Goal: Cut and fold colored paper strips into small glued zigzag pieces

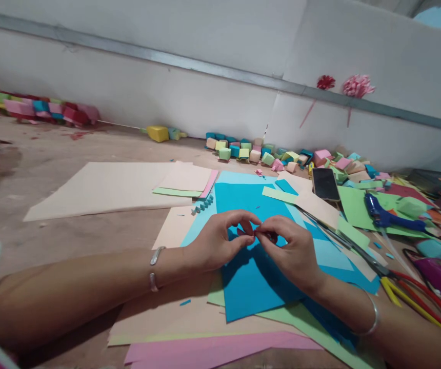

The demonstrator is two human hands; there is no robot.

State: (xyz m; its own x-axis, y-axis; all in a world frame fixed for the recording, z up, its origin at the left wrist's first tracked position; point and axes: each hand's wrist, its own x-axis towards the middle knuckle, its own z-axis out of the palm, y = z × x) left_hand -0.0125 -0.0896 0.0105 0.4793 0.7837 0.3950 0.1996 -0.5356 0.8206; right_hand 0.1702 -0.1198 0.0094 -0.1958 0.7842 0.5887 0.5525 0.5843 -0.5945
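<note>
My left hand (220,238) and my right hand (292,248) meet fingertip to fingertip over a blue paper sheet (243,292). Both are closed in a pinch. Between the fingers a small dark reddish bit shows, mostly hidden and too small to name. Just beyond my left hand lies a row of small folded teal paper pieces (203,205). A light green paper strip (280,195) rests on the blue sheet's far end. To the right of my right hand are scissors (374,264) with red handles and a second, yellow-handled pair (393,294).
Large cream paper (89,189) lies at left, pink paper (213,351) along the near edge. Small folded paper boxes (236,148) line the wall. At right are a phone (325,184), a blue glue gun (389,218) and a purple power strip (439,279).
</note>
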